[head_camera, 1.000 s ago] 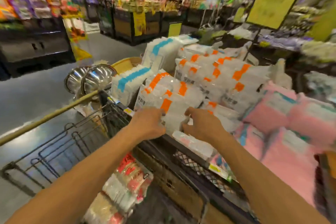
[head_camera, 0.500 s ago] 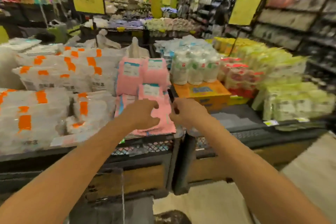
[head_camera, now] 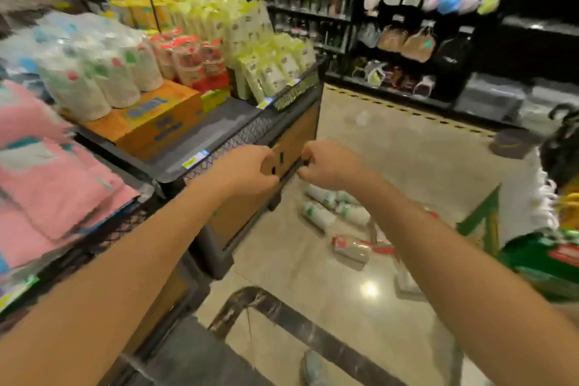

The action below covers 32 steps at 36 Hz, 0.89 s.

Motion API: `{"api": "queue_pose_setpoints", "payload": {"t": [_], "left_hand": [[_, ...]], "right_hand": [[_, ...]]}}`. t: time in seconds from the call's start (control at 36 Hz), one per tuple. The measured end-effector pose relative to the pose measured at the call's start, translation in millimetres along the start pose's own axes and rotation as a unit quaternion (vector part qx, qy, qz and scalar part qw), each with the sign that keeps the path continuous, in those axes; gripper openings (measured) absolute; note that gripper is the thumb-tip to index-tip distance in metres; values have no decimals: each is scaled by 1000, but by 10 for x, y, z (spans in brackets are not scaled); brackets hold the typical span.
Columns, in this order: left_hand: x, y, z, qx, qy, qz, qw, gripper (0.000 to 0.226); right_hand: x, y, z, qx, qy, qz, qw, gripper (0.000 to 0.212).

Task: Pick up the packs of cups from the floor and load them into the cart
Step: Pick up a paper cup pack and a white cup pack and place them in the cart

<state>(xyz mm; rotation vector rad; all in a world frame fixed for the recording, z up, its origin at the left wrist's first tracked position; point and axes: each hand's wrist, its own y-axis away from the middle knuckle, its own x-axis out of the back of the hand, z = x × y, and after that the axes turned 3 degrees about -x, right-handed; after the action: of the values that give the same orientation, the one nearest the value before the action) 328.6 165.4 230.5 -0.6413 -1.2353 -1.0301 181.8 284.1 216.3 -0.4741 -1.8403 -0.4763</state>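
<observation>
Several packs of cups (head_camera: 333, 216), clear-wrapped cylinders, lie on the glossy floor (head_camera: 407, 166) beyond the display stand (head_camera: 275, 147). Left hand (head_camera: 242, 170) and right hand (head_camera: 329, 166) reach forward, arms outstretched, fingers curled and holding nothing, in front of the stand's corner. Half a second ago they were before pink packs (head_camera: 47, 172), now left of the stand's corner.
</observation>
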Motion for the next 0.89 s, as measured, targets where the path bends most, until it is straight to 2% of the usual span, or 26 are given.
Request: {"api": "queue_pose_setpoints", "payload": {"t": [0.22, 0.44, 0.64, 0.78, 0.89], "left_hand": [[-346, -505, 1153, -72, 2, -51, 996, 55], [-693, -1152, 2233, -115, -10, -70, 991, 54], [-1021, -1719, 2968, -138, -2, -87, 987, 52], [-1326, -2117, 3181, -139, 3, -106, 985, 51], [-1555, -2485, 3233, -135, 8, -129, 982, 51]], "right_hand": [[197, 679, 1276, -127, -22, -5, 992, 41], [461, 1036, 2584, -203, -48, 15, 978, 49], [575, 1108, 3615, -233, -59, 11, 971, 52], [507, 1025, 4151, -246, -70, 1, 967, 48], [385, 871, 4495, -254, -79, -18, 964, 27]]}}
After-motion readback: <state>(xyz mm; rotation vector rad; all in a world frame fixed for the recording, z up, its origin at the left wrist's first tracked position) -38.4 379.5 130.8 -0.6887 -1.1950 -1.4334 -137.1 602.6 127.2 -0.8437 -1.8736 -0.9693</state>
